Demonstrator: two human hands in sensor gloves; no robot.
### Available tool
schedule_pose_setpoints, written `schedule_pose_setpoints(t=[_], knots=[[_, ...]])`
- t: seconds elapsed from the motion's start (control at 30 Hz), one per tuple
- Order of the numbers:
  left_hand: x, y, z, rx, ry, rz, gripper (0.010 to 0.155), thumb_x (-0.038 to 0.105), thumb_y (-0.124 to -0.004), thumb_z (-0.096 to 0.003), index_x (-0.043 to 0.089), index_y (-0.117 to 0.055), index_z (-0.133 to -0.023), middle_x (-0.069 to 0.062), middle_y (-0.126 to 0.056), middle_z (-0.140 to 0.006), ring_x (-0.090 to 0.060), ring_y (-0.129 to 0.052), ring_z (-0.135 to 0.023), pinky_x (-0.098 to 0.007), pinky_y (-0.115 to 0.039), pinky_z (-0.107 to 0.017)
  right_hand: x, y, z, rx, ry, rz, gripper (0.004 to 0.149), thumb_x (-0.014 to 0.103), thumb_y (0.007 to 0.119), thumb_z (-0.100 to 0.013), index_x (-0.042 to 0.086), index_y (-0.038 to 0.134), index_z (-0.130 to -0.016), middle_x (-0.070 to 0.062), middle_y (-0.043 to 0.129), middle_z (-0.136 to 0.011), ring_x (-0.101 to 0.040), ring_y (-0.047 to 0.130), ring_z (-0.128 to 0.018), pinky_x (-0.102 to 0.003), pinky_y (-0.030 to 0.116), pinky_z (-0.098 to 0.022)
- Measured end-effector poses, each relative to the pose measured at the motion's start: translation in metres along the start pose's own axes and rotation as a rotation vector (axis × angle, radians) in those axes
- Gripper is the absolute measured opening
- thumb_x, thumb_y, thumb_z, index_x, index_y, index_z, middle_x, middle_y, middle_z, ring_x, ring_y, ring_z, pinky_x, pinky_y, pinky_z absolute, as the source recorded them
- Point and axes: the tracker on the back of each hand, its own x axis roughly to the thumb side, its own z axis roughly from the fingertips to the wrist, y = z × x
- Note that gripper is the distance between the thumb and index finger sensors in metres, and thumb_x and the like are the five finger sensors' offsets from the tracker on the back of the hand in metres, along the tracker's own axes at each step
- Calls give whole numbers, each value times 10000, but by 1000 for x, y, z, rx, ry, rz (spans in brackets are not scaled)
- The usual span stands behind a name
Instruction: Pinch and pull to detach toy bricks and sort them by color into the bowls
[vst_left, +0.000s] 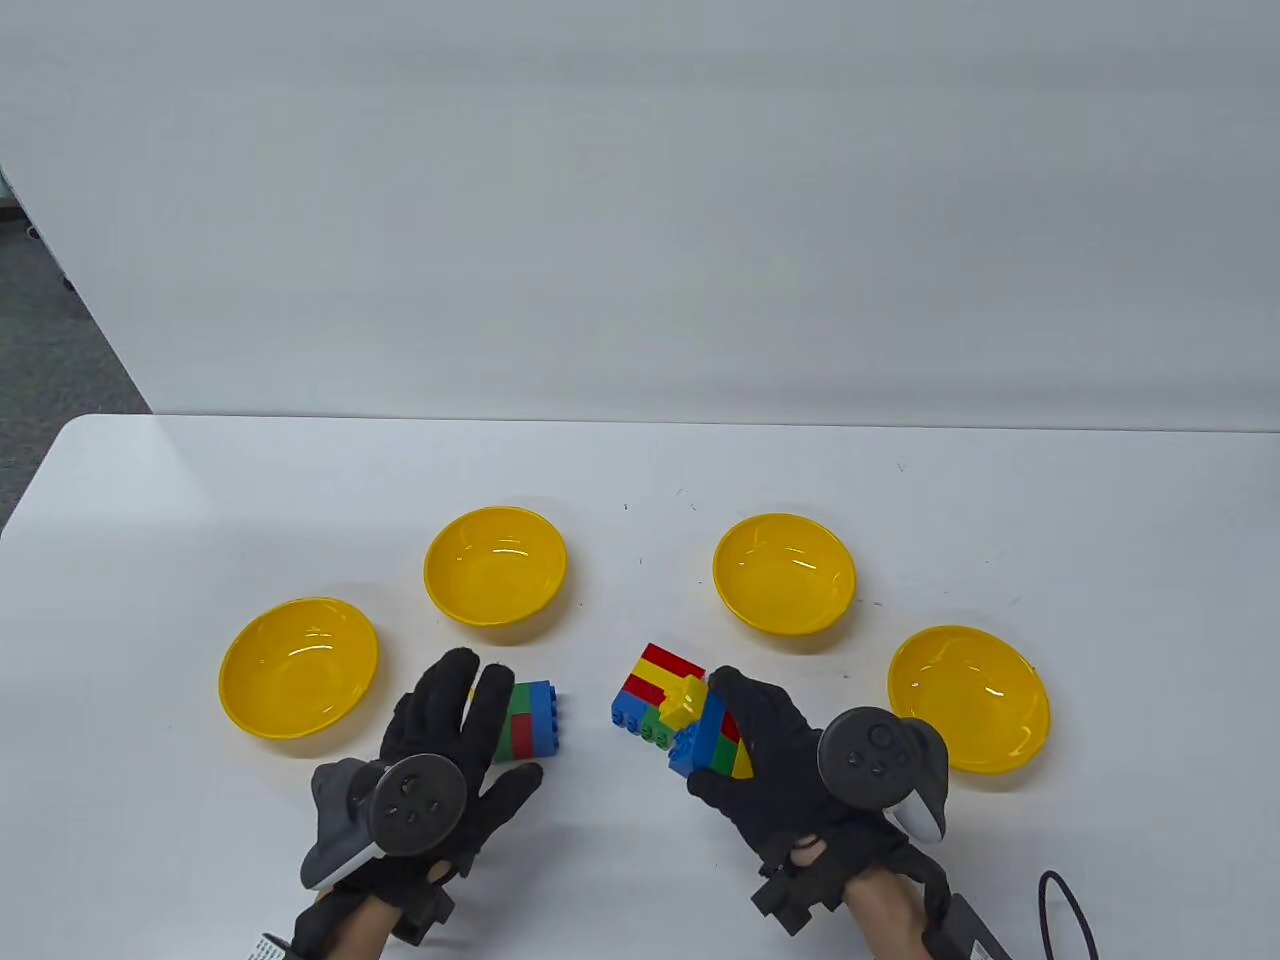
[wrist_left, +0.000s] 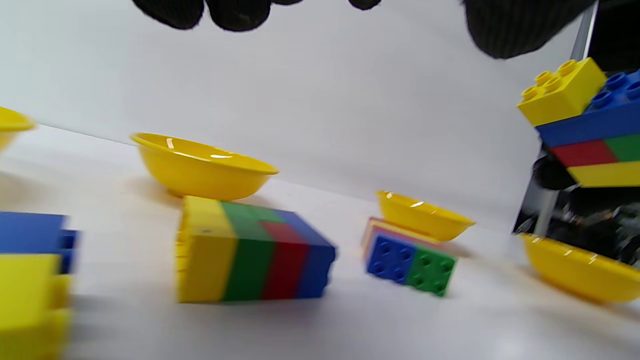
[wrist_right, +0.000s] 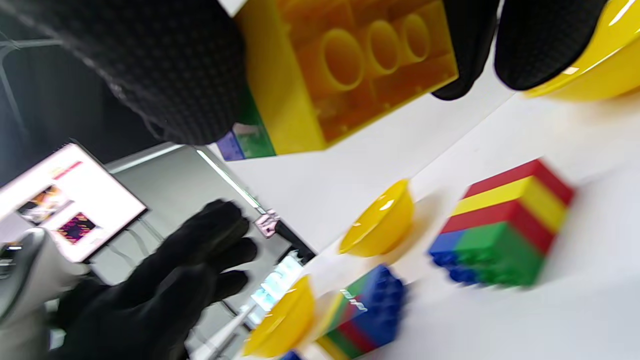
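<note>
White table (vst_left: 250, 480), pale wall (vst_left: 640, 200)

Four bowls sit in a loose arc across the table (vst_left: 900, 480): far-left bowl (vst_left: 298, 667) and far-right bowl (vst_left: 968, 697) nearer the person, inner-left bowl (vst_left: 495, 565) and inner-right bowl (vst_left: 784, 574) further back. Between them, near the front, one brick block (vst_left: 530, 720) lies on its side just ahead of the left hand (vst_left: 450, 760). To its right a second block (vst_left: 655, 690) sits on the table, and the right hand (vst_left: 780, 770) holds a third stack (vst_left: 712, 740) right beside it.
</note>
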Motion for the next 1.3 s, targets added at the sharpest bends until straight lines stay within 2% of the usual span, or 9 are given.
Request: schedule_pose_setpoints(t=[0.13,0.2,0.37,0.53,0.73,0.97,1.03,1.1,1.3], knots=[[7,-15,-7,-20,-28,560,757,560,-803,-472,235,-540,-1103,-202,-560,-1155,-471,-753,-971,-636,-692,-667,15,19,1,69,-82,-40,869,417,904,-344,-20,549,-1006,-330,648,-961,-574,797,-788,-681,751,-490],[12,-23,-13,-91,-44,694,776,553,-829,-463,214,-540,-1099,-206,-584,-1136,-461,-791,-928,-624,-716,-642,18,27,1,96,-101,-92,847,416,904,-342,-17,585,-997,-332,663,-973,-567,813,-772,-675,757,-479],[16,-34,-14,-162,-66,786,698,535,-855,-456,171,-688,-1027,-193,-807,-979,-397,-946,-758,-588,-804,-558,18,36,2,112,-98,-209,821,415,906,-343,5,618,-993,-305,693,-974,-553,818,-763,-674,748,-474],[21,-32,-11,-115,-73,804,679,513,-894,-451,136,-733,-991,-198,-863,-901,-375,-981,-681,-577,-830,-512,13,42,4,100,-66,-291,860,455,891,-349,26,571,-1022,-287,673,-983,-544,785,-791,-711,707,-496],[22,-29,-11,-93,-90,831,674,531,-899,-443,102,-781,-949,-213,-918,-817,-360,-1026,-585,-558,-868,-448,12,38,3,68,-65,-396,861,460,943,-323,9,640,-990,-297,771,-917,-534,865,-704,-679,767,-438],[18,-31,-13,-156,-104,899,668,514,-906,-437,79,-802,-933,-231,-935,-798,-373,-1041,-567,-562,-880,-438,12,39,3,78,-67,-432,851,474,947,-315,-15,685,-961,-308,818,-875,-527,910,-655,-659,808,-405],[15,-31,-14,-171,-91,921,685,550,-851,-437,85,-801,-936,-208,-953,-788,-340,-1062,-563,-536,-903,-437,10,38,3,86,-89,-466,850,482,939,-315,-11,688,-960,-299,826,-876,-518,920,-660,-653,819,-409],[12,-35,-14,-238,-86,1158,687,519,-862,-452,52,-787,-950,-242,-938,-797,-375,-1048,-575,-566,-882,-444,13,39,3,105,-92,-591,847,463,948,-318,-23,686,-960,-313,820,-879,-537,911,-663,-668,808,-412],[5,-31,-12,-210,-62,1104,679,531,-871,-460,81,-772,-959,-224,-919,-828,-373,-1031,-606,-569,-870,-463,0,43,2,84,3,-636,832,536,842,-371,-14,663,-969,-315,787,-881,-520,895,-649,-662,788,-428]])
